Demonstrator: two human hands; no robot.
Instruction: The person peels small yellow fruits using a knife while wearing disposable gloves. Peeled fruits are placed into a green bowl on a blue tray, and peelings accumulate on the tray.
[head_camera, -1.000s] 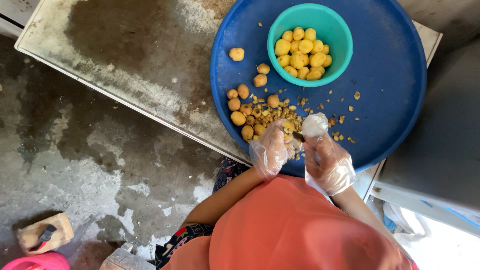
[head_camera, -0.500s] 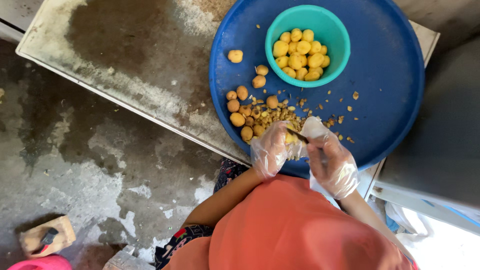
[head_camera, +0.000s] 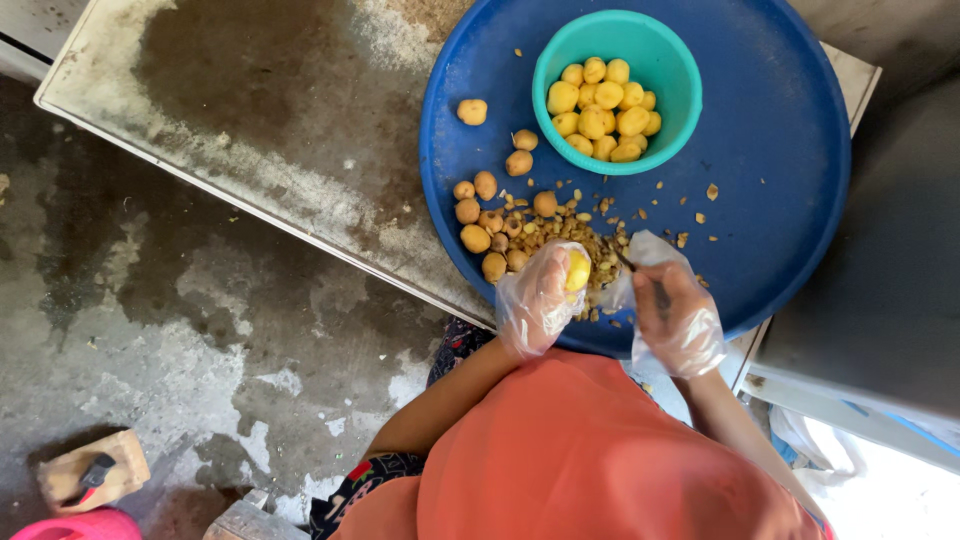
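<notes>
Holding a peeled yellow fruit (head_camera: 577, 270) in our left hand (head_camera: 540, 297), fingers closed around it, we work over the near edge of the big blue tray (head_camera: 780, 200). Our right hand (head_camera: 678, 315) is wrapped around a small knife (head_camera: 640, 277), its dark blade pointing toward the fruit but not touching it. Both hands wear loose clear plastic gloves. To do this well, we judge it best to turn the fruit against the blade in short, shallow strokes, keep the thumb behind the edge, and mind the slippery glove film, which could let the round fruit roll.

Just beyond our left hand lies a heap of brown peelings (head_camera: 560, 235), with unpeeled brown fruits (head_camera: 475, 238) scattered toward the tray's left edge. Finished yellow ones fill the teal bowl (head_camera: 670, 60) at the tray's far side. The tray rests on a stained, worn metal table (head_camera: 250, 120) and overhangs its near edge. Below is a wet, blotched concrete floor (head_camera: 150, 330), with a wooden block (head_camera: 92, 472) near the lower left corner.
</notes>
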